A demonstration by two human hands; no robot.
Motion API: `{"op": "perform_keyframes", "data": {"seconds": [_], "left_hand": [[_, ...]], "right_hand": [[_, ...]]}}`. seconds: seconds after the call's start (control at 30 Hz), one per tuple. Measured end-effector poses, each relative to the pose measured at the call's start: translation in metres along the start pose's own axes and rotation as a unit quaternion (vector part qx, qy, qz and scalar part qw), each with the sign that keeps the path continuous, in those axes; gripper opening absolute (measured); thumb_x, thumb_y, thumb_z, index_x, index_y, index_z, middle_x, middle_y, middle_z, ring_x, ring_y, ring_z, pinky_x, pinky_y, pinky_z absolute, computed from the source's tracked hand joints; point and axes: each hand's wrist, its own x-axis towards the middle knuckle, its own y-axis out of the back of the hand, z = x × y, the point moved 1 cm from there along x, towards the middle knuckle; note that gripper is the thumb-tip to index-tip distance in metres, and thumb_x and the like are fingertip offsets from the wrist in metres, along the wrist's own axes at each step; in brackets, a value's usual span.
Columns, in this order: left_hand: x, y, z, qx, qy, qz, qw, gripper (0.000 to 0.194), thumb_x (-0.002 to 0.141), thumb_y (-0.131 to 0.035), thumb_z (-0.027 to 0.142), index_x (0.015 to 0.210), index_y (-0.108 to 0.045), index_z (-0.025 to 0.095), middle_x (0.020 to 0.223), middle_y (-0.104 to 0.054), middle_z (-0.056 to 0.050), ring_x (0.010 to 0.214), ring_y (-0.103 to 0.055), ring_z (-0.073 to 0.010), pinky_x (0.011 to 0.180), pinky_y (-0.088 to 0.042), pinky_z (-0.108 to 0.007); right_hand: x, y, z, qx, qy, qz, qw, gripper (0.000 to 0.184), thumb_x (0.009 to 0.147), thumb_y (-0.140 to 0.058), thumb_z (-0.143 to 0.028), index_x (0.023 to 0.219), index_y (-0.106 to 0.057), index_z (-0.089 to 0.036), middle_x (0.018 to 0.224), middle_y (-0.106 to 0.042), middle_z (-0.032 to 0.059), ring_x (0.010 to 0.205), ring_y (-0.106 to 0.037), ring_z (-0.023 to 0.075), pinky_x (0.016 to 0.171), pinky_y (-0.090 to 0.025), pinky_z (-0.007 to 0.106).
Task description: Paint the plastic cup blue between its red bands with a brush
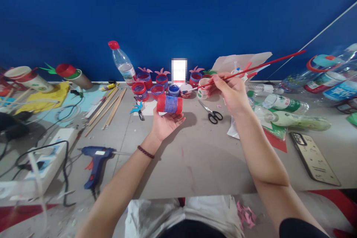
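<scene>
My left hand (165, 122) holds a red cup (169, 104) on its side above the grey table (195, 156); a blue band is painted round the cup's middle. My right hand (231, 91) grips a long red paintbrush (251, 68), whose tip reaches left to a small paint pot (185, 90). Just behind the held cup stand several red and blue painted cups (157, 90), some with pink leaf tops. Black scissors (212, 113) lie between my two hands.
A blue glue gun (96, 160), a white power strip (47, 160) and cables lie at the left. Wooden sticks (110, 108) and a water bottle (123, 63) are left of centre. Plastic bottles (287, 103) and a phone (314, 158) lie at the right.
</scene>
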Motion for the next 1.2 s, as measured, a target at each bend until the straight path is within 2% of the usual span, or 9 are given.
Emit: {"op": "perform_keyframes", "data": {"seconds": [0.27, 0.5, 0.67, 0.77, 0.93, 1.03, 1.13, 1.2], "left_hand": [[-0.004, -0.005, 0.001, -0.037, 0.031, 0.012, 0.999, 0.077, 0.088, -0.031, 0.067, 0.117, -0.061, 0.002, 0.082, -0.07, -0.016, 0.076, -0.069, -0.024, 0.076, -0.059, -0.038], [0.0, 0.004, -0.001, -0.03, 0.03, -0.013, 0.999, 0.077, 0.085, -0.034, 0.068, 0.114, -0.062, 0.002, 0.081, -0.07, -0.016, 0.074, -0.067, -0.0249, 0.075, -0.058, -0.041], [-0.001, 0.002, 0.0, 0.006, -0.004, -0.062, 0.998, 0.067, 0.078, -0.047, 0.064, 0.107, -0.066, 0.007, 0.084, -0.071, -0.015, 0.074, -0.067, -0.025, 0.077, -0.057, -0.043], [-0.002, -0.002, -0.001, 0.053, -0.059, -0.089, 0.993, 0.061, 0.071, -0.061, 0.061, 0.111, -0.066, 0.016, 0.101, -0.072, -0.011, 0.088, -0.068, -0.0258, 0.081, -0.056, -0.043], [0.005, 0.001, -0.007, 0.214, -0.173, -0.083, 0.958, 0.063, 0.055, -0.086, 0.042, 0.111, -0.064, 0.022, 0.119, -0.066, -0.008, 0.114, -0.06, -0.0265, 0.099, -0.047, -0.04], [0.008, 0.006, -0.01, 0.272, -0.233, -0.057, 0.932, 0.069, 0.05, -0.091, 0.031, 0.113, -0.062, 0.025, 0.123, -0.063, -0.006, 0.12, -0.055, -0.0258, 0.106, -0.041, -0.04], [0.009, 0.008, -0.012, 0.344, -0.238, -0.078, 0.905, 0.071, 0.057, -0.089, 0.027, 0.121, -0.057, 0.026, 0.132, -0.057, -0.008, 0.122, -0.053, -0.0267, 0.108, -0.038, -0.042], [0.007, 0.009, -0.012, 0.385, -0.245, -0.092, 0.885, 0.076, 0.056, -0.089, 0.027, 0.124, -0.055, 0.026, 0.133, -0.056, -0.009, 0.122, -0.051, -0.0276, 0.109, -0.036, -0.043]], "right_hand": [[0.0, -0.003, 0.004, 0.02, -0.02, -0.012, 1.0, 0.036, 0.079, -0.072, -0.055, 0.087, -0.065, -0.02, 0.072, -0.073, 0.0022, 0.061, -0.07, 0.0158, 0.056, -0.061, 0.028], [0.002, -0.002, 0.004, 0.022, 0.0, -0.002, 1.0, 0.03, 0.079, -0.074, -0.047, 0.086, -0.065, -0.02, 0.076, -0.074, 0.0026, 0.067, -0.072, 0.0157, 0.056, -0.059, 0.025], [0.009, 0.005, 0.007, -0.009, 0.012, 0.038, 0.999, 0.024, 0.081, -0.071, -0.043, 0.089, -0.066, -0.021, 0.075, -0.074, 0.0021, 0.07, -0.072, 0.0175, 0.062, -0.061, 0.03], [0.016, 0.013, 0.016, -0.026, 0.028, 0.094, 0.995, 0.019, 0.081, -0.071, -0.041, 0.087, -0.065, -0.024, 0.076, -0.074, 0.0011, 0.073, -0.073, 0.0189, 0.071, -0.063, 0.035], [0.027, 0.019, 0.03, -0.048, 0.042, 0.175, 0.983, 0.017, 0.081, -0.069, -0.038, 0.086, -0.062, -0.024, 0.075, -0.074, 0.0021, 0.075, -0.074, 0.0214, 0.073, -0.063, 0.04], [0.032, 0.019, 0.032, -0.073, 0.059, 0.219, 0.971, 0.016, 0.081, -0.069, -0.036, 0.086, -0.06, -0.024, 0.076, -0.074, 0.0036, 0.077, -0.074, 0.0218, 0.074, -0.062, 0.04], [0.039, 0.019, 0.033, -0.12, 0.068, 0.23, 0.963, 0.015, 0.082, -0.068, -0.035, 0.085, -0.059, -0.023, 0.079, -0.074, 0.0051, 0.077, -0.074, 0.0219, 0.077, -0.06, 0.041], [0.044, 0.021, 0.036, -0.152, 0.065, 0.231, 0.959, 0.015, 0.082, -0.066, -0.035, 0.084, -0.059, -0.022, 0.078, -0.073, 0.0056, 0.077, -0.073, 0.0224, 0.076, -0.06, 0.041]]}}
